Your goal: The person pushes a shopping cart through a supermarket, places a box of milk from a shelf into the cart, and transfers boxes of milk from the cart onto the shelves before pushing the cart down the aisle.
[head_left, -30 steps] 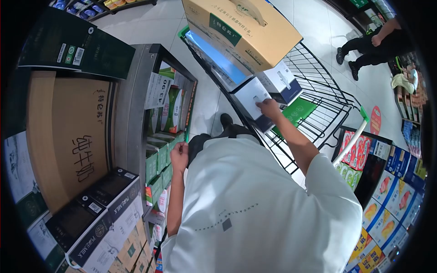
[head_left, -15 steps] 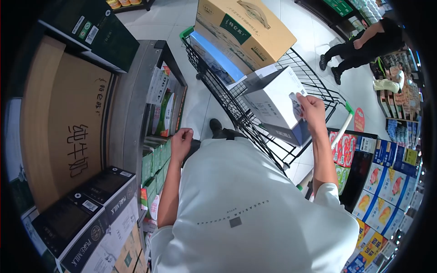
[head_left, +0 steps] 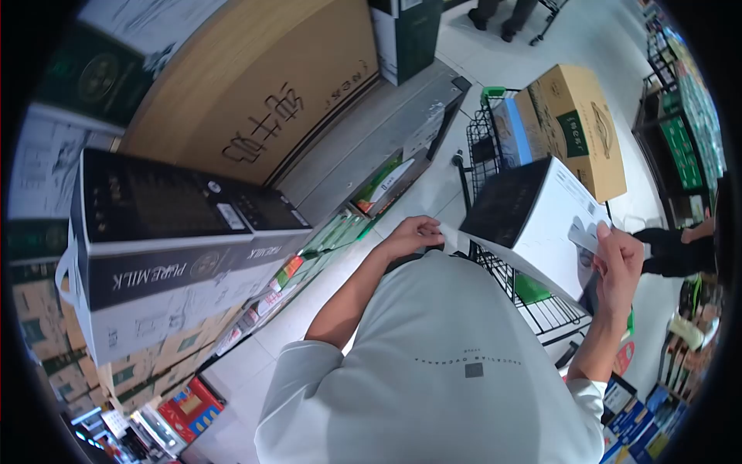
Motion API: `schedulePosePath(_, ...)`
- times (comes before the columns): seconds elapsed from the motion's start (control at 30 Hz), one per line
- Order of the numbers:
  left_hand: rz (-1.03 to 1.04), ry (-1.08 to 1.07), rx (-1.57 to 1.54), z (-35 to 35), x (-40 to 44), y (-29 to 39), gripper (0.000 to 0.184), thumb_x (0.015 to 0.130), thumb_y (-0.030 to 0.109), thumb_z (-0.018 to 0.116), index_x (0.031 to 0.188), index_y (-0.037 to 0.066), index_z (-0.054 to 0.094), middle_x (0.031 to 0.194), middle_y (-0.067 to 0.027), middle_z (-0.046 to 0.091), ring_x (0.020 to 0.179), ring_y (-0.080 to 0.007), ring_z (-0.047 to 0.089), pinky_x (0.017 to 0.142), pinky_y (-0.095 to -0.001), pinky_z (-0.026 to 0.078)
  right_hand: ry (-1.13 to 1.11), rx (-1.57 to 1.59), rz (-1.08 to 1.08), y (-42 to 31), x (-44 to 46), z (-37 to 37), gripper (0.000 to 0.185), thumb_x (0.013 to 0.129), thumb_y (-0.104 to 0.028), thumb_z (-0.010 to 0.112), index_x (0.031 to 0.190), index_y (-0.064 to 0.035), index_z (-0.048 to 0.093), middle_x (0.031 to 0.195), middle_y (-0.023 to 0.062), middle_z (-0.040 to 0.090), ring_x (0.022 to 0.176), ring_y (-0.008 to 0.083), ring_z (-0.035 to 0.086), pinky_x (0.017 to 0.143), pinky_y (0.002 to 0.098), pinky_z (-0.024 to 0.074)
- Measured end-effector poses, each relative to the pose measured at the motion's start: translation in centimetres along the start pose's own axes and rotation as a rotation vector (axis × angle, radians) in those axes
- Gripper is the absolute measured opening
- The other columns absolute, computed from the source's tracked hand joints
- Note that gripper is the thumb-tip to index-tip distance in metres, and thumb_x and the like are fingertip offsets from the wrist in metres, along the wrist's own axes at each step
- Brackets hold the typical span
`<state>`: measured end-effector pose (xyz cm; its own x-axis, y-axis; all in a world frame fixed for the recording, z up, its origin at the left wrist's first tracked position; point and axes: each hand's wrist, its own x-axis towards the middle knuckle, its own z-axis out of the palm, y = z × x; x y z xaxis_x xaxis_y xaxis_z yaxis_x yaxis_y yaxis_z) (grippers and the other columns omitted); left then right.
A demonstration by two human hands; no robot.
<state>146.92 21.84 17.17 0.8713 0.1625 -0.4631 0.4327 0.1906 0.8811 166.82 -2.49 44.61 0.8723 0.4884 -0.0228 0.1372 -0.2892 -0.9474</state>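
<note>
A white-and-black milk box (head_left: 556, 232) is tilted above the shopping cart (head_left: 483, 131). My right hand (head_left: 621, 263) is closed on its handle at the right side of the white face. At the box's near left corner, my left hand (head_left: 415, 236) has curled fingers, with the fingertips appearing to pinch the edge. The box hides part of the cart's basket. Farther forward in the cart, a tan milk carton (head_left: 580, 127) with a green label leans beside a blue-edged box (head_left: 508, 131).
To my left, black-and-white milk boxes (head_left: 170, 247) stand by a large brown carton (head_left: 263, 100) and a grey shelf ledge (head_left: 355, 155). A person's dark-clothed leg (head_left: 668, 249) is at the right. Another person's legs (head_left: 495, 15) are at the top, on the tiled floor.
The milk box has been lifted and tilted from the cart by my right hand. My left hand has moved right to the box's corner. The view has turned toward the left shelf.
</note>
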Motion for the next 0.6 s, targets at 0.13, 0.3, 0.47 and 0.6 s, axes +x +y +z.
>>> schedulePosePath(0.13, -0.032, 0.257, -0.377, 1.6, -3.9, 4.2, 0.06, 0.072, -0.001, 0.077, 0.126, 0.0, 0.051, 0.118, -0.0105, 0.06, 0.11, -0.0196, 0.058, 0.095, -0.033, 0.046, -0.191, -0.002, -0.113, -2.9, 3.4, 6.2, 0.047, 0.087, -0.024, 0.068, 0.048, -0.0056, 0.048, 0.047, -0.0046, 0.042, 0.045, 0.0042, 0.035, 0.045, 0.024, 0.0223)
schedulePosePath(0.3, 0.302, 0.377, -0.897, -0.2, -6.5, 1.8, 0.049, 0.076, -0.016, 0.063, 0.121, 0.0, 0.053, 0.117, -0.0113, 0.06, 0.112, -0.0245, 0.058, 0.101, -0.0385, 0.047, -0.398, -0.031, -0.24, -6.0, 6.8, 14.3, 0.048, 0.084, -0.031, 0.071, 0.048, -0.0029, 0.053, 0.047, -0.0033, 0.043, 0.046, 0.005, 0.037, 0.045, 0.025, 0.025)
schedulePosePath(0.47, 0.564, 0.576, -1.042, -2.2, -5.5, -1.0, 0.043, 0.086, 0.008, 0.067, 0.123, -0.002, 0.049, 0.118, -0.0116, 0.059, 0.114, -0.0273, 0.057, 0.102, -0.0452, 0.046, -0.662, -0.014, -0.464, -11.0, 8.0, 24.6, 0.051, 0.083, -0.032, 0.07, 0.051, 0.0033, 0.054, 0.044, 0.0, 0.042, 0.043, 0.0073, 0.036, 0.042, 0.0281, 0.0273)
schedulePosePath(0.6, 0.503, 0.715, -1.104, -3.3, -7.0, -1.3, 0.037, 0.092, 0.025, 0.061, 0.118, 0.001, 0.053, 0.111, -0.0105, 0.062, 0.103, -0.0234, 0.062, 0.091, -0.0375, 0.052, -0.774, -0.073, -0.605, -11.4, 6.9, 32.6, 0.048, 0.08, -0.036, 0.068, 0.056, 0.0047, 0.061, 0.045, 0.0128, 0.049, 0.042, 0.0212, 0.046, 0.048, 0.0363, 0.0384)
